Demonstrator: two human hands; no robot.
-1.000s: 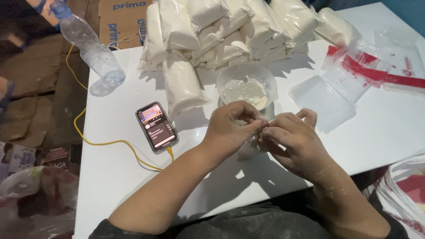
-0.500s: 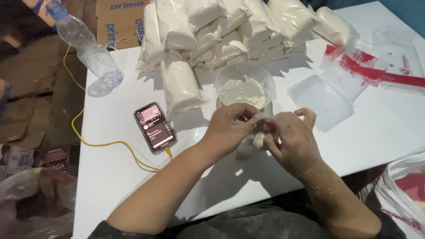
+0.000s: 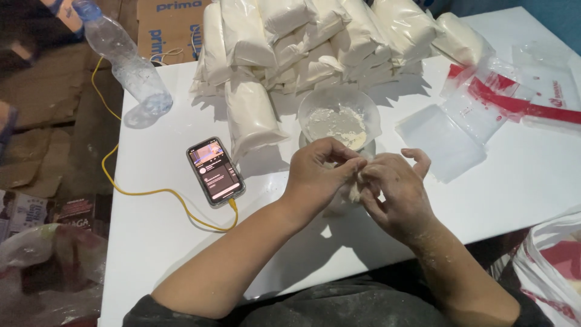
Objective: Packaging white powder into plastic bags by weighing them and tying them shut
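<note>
My left hand and my right hand meet over the white table, both dusted with flour. Together they pinch a small clear bag of white powder, mostly hidden between the fingers. Just beyond them stands a clear plastic bowl holding white powder. Behind the bowl lies a pile of filled white powder bags.
A phone with a lit screen lies left of my hands, on a yellow cable. A plastic water bottle lies at the far left corner. Empty clear bags with red strips lie at the right. Cardboard and bags cover the floor on the left.
My hands have stayed together at the same spot, the fingers working the small bag. The view has shifted slightly.
</note>
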